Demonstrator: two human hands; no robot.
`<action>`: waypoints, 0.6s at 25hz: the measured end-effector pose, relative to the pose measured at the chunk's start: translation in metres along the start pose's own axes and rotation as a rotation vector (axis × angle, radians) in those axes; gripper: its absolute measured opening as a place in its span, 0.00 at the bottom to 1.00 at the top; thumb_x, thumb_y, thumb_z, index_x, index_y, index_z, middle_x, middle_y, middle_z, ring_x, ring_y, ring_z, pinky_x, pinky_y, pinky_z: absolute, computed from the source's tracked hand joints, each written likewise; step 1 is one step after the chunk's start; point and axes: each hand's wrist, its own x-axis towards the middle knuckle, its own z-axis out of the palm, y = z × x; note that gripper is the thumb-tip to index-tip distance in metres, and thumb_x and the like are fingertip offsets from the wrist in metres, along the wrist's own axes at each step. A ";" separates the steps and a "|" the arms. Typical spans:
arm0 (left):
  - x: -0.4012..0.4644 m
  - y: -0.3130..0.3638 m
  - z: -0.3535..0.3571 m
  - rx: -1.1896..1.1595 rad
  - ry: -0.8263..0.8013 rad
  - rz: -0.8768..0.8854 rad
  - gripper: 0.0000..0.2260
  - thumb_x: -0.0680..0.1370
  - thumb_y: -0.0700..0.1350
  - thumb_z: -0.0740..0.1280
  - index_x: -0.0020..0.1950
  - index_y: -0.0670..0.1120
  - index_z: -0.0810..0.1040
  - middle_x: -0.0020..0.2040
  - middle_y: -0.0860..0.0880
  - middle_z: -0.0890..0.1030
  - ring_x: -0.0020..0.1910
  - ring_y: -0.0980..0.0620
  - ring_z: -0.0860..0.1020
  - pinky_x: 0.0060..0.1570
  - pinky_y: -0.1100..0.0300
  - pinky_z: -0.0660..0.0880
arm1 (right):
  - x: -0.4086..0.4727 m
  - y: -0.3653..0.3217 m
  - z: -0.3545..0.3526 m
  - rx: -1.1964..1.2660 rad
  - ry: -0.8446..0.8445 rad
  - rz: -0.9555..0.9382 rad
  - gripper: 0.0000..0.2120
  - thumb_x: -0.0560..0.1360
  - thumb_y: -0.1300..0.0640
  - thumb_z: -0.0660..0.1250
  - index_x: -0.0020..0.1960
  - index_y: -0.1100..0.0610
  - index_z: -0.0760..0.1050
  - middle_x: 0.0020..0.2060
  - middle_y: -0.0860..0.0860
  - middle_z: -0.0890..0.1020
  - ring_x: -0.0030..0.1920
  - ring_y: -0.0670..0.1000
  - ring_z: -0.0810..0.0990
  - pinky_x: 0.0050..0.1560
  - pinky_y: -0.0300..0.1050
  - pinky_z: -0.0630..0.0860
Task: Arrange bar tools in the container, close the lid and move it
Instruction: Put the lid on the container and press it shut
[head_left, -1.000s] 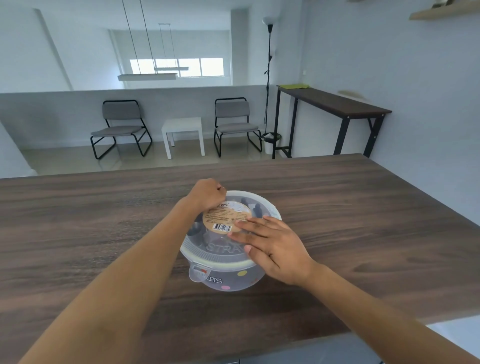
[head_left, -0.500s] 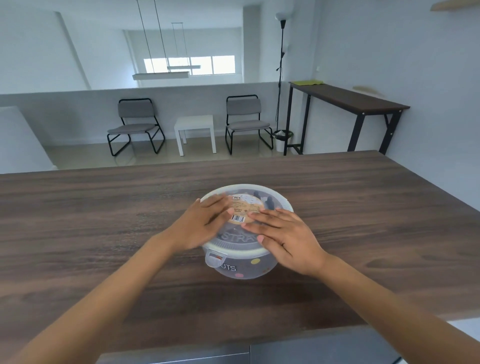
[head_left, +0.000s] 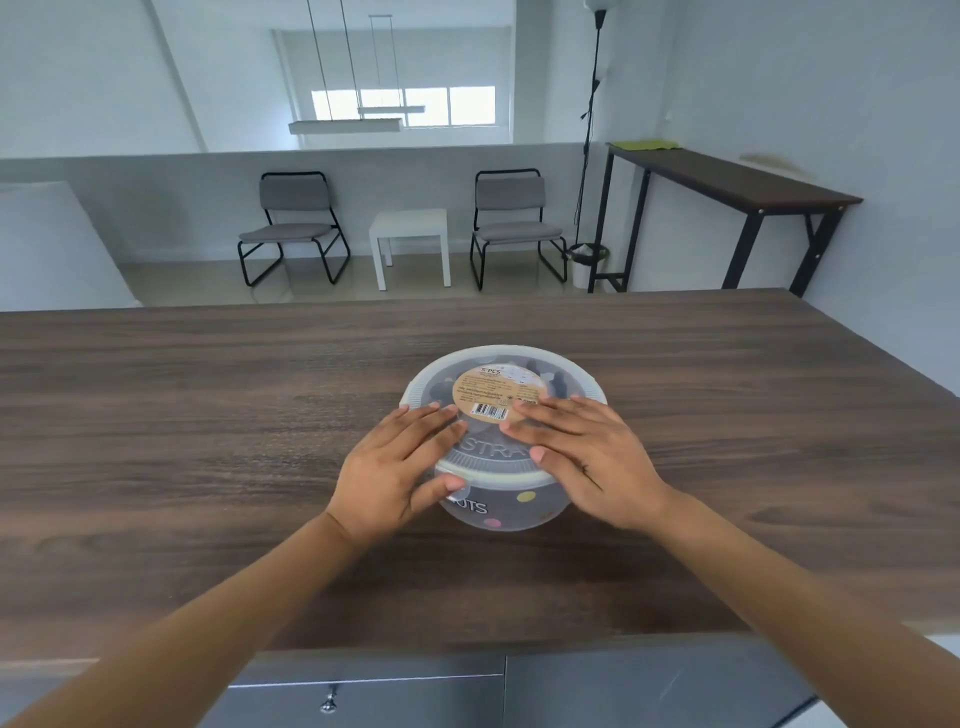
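Note:
A round clear plastic container (head_left: 514, 512) with coloured dots stands on the wooden table (head_left: 208, 415), in the middle. Its translucent lid (head_left: 498, 358) sits on top and carries a tan round label (head_left: 493, 389) with a barcode. Dark bar tools show dimly through the lid; I cannot make out their shapes. My left hand (head_left: 395, 473) lies flat on the lid's near left part, its thumb against the front tab. My right hand (head_left: 587, 457) lies flat on the near right part, fingers spread, thumb on the rim.
The table's near edge runs just below my forearms, with a grey cabinet and drawer knob (head_left: 328, 704) under it. Beyond the far edge stand two chairs (head_left: 291, 228), a white side table (head_left: 410, 234) and a tall dark desk (head_left: 727, 182).
My left hand has left the lid's far left rim, where it was a fist, and now lies flat on the near left side. My right hand has stayed on the lid.

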 end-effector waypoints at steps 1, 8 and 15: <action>0.000 0.000 0.004 0.006 0.045 0.002 0.31 0.80 0.59 0.49 0.56 0.39 0.83 0.57 0.41 0.83 0.58 0.42 0.81 0.59 0.47 0.77 | 0.000 0.000 0.000 0.002 0.001 -0.005 0.18 0.77 0.50 0.56 0.62 0.47 0.77 0.63 0.48 0.79 0.67 0.51 0.74 0.66 0.52 0.70; -0.004 0.004 0.016 -0.003 0.060 -0.043 0.32 0.80 0.59 0.50 0.55 0.35 0.82 0.56 0.39 0.83 0.58 0.40 0.80 0.56 0.42 0.77 | -0.001 0.000 -0.001 0.005 -0.005 -0.001 0.18 0.78 0.51 0.55 0.62 0.47 0.77 0.63 0.48 0.79 0.67 0.51 0.74 0.67 0.51 0.69; 0.024 0.010 -0.027 -0.508 -0.018 -0.590 0.29 0.76 0.66 0.53 0.67 0.47 0.73 0.68 0.48 0.74 0.68 0.52 0.69 0.67 0.58 0.65 | 0.020 -0.002 -0.014 0.347 -0.023 0.386 0.15 0.75 0.57 0.66 0.61 0.52 0.78 0.65 0.52 0.77 0.68 0.51 0.71 0.71 0.55 0.64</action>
